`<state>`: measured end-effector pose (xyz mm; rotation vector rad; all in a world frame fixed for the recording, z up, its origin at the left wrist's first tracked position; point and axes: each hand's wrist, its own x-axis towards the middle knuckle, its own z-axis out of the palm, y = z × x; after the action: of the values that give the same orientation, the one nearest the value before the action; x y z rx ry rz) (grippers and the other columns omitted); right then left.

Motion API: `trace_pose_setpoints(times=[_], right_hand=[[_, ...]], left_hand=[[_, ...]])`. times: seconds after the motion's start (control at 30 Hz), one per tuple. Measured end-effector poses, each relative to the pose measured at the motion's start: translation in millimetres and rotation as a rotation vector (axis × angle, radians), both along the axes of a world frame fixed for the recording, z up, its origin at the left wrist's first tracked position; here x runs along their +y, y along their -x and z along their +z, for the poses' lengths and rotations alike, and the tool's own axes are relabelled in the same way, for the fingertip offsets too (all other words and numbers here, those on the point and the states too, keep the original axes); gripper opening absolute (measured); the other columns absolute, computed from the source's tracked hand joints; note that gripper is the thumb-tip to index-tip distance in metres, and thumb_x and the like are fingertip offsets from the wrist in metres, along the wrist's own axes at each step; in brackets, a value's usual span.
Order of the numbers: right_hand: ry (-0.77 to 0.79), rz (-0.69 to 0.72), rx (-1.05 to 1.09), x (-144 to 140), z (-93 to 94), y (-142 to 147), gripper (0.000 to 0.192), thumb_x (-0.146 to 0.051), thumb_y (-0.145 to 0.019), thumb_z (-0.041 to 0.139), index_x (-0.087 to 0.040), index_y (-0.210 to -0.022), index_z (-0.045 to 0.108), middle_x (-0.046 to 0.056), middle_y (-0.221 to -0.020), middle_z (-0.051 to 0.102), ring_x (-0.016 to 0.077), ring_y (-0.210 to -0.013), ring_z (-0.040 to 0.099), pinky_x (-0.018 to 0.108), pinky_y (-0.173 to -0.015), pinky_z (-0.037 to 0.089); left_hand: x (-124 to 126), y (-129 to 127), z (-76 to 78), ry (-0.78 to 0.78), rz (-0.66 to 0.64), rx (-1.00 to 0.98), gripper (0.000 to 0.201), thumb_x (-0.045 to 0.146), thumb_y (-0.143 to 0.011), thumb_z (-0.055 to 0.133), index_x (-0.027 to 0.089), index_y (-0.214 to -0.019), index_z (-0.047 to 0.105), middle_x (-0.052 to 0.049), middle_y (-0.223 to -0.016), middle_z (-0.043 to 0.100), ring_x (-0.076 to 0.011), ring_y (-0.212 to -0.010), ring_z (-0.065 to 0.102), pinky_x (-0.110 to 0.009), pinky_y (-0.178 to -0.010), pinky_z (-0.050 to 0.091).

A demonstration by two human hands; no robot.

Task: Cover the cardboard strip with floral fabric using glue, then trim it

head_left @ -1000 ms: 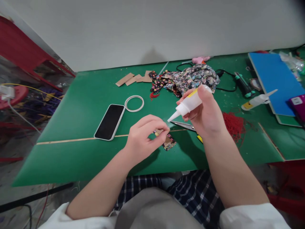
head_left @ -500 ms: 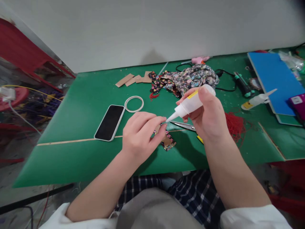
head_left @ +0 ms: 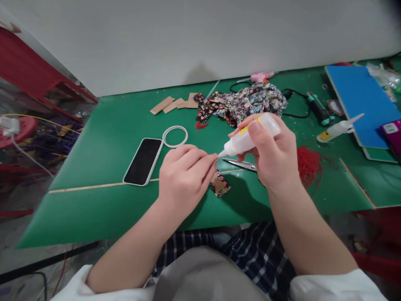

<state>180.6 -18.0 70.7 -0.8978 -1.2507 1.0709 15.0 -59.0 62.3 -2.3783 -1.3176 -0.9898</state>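
glue bottle (head_left: 250, 134) gripped in right hand (head_left: 275, 156)

Right hand (head_left: 275, 156) has tilted the glue bottle (head_left: 250, 134) flatter, its nozzle now lowered to meet the left hand's fingertips (head_left: 210, 159). Left hand (head_left: 184, 179) has shifted slightly upward over the fabric-covered card piece (head_left: 220, 185), covering more of it than before.

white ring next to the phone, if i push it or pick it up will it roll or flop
The white ring lies flat on the green table beside the phone, so a push would probably slide it, not roll it. It holds an even round outline, which suggests it is stiff rather than floppy. Its band looks thin with an open middle, so it is likely light.
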Motion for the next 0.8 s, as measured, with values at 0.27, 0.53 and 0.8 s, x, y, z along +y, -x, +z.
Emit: trace_pose_setpoints(times=[0.27,0.53,0.8], right_hand=[[-0.144,-0.135,-0.205,-6.8,-0.4,8.3,0.023,-0.045,-0.078,0.061,-0.023,-0.079,0.058,-0.002,-0.070,0.062,0.0094,-0.056,0.056,0.024,-0.047,0.048],[-0.151,-0.224,-0.232,-8.0,-3.3,12.8,0.023,-0.045,-0.076,0.063,-0.023,-0.079,0.058,-0.003,-0.068,0.061,0.0084,-0.052,0.054,0.023,-0.045,0.048],[-0.178,-0.272,-0.187,-5.4,-5.2,11.5,0.021,-0.046,-0.078,0.060,-0.025,-0.076,0.057,-0.002,-0.070,0.064,0.0111,-0.057,0.060,0.027,-0.048,0.051]], left_hand=[[1.8,-8.8,-6.1,0.014,0.125,0.070,0.009,0.022,-0.083,0.057,0.017,-0.078,0.064,-0.002,-0.073,0.064,-0.0187,-0.075,0.056,-0.033,-0.071,0.044],[9.7,-14.7,-13.5,-0.022,0.179,0.077,0.010,0.019,-0.082,0.055,0.017,-0.072,0.059,-0.003,-0.072,0.062,-0.0182,-0.070,0.053,-0.032,-0.066,0.043],[7.0,-14.2,-15.5,-0.070,0.161,-0.034,0.006,0.014,-0.078,0.056,0.017,-0.074,0.058,-0.003,-0.072,0.059,-0.0169,-0.070,0.053,-0.031,-0.066,0.043]])
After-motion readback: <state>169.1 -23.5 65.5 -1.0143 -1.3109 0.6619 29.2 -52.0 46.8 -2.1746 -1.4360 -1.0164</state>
